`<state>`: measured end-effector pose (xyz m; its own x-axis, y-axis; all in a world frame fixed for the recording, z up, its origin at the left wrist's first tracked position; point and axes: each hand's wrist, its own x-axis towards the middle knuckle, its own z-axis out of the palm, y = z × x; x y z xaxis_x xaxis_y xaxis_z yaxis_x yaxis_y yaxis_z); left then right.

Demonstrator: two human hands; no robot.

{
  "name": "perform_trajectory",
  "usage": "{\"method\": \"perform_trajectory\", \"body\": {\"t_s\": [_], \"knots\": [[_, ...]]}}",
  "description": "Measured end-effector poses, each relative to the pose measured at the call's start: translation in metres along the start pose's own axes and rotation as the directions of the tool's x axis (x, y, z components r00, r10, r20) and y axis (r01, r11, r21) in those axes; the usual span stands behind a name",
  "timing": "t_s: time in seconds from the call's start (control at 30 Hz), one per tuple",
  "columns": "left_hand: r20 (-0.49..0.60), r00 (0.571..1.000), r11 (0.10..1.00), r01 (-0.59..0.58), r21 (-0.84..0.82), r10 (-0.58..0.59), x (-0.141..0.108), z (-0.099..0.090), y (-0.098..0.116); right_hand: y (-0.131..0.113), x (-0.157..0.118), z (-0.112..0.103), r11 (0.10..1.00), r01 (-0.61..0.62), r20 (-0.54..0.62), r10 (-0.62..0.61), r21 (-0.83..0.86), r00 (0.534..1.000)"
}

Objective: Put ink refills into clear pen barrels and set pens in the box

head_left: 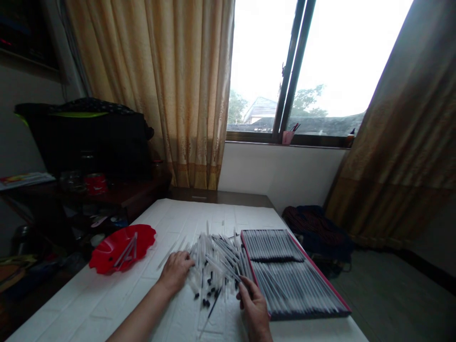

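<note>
A loose heap of slim clear plastic tubes (204, 244), with some dark thin sticks among them, lies on the white table. Several small black caps (206, 302) are scattered at its near side. My left hand (177, 270) rests at the heap's left edge, fingers curled in; what they hold, if anything, is hidden. Between the thumb and fingers of my right hand (253, 304) is a slim pen-like tube (233, 274), pointing up and left over the heap. Beside that hand stands a shallow red-edged box (342, 304) filled with two rows of similar pen-like tubes.
A red wavy-rimmed dish (101, 261) with a few clear tubes (126, 254) in it sits on the table's left. Beyond the white tabletop (131, 299) are a dark cabinet (142, 190) at left, a window ahead, and a stool piled with dark cloth (317, 228) at right.
</note>
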<state>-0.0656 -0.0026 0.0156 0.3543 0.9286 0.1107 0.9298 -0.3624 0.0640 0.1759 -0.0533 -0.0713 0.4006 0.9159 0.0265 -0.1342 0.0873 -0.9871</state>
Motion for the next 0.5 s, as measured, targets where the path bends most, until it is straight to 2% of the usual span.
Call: {"method": "perform_trajectory", "body": {"t_s": [0.13, 0.27, 0.37, 0.5], "knots": [[0.046, 0.999, 0.999, -0.026, 0.036, 0.025, 0.006, -0.003, -0.001, 0.004, 0.001, 0.0, 1.0, 0.003, 0.009, -0.003, 0.006, 1.0], [0.076, 0.996, 0.999, -0.038, 0.011, 0.037, 0.013, -0.006, 0.0, -0.005, -0.001, 0.001, 1.0, -0.005, 0.017, 0.004, 0.014, 1.0], [0.078, 0.995, 0.996, -0.048, -0.071, 0.054, 0.017, -0.008, 0.0, -0.011, -0.002, 0.001, 1.0, -0.021, 0.035, 0.021, 0.022, 0.999], [0.036, 0.999, 0.964, -0.019, -0.266, 0.029, 0.015, -0.007, -0.001, -0.005, 0.0, 0.0, 1.0, -0.014, 0.038, 0.014, -0.007, 0.999]]}}
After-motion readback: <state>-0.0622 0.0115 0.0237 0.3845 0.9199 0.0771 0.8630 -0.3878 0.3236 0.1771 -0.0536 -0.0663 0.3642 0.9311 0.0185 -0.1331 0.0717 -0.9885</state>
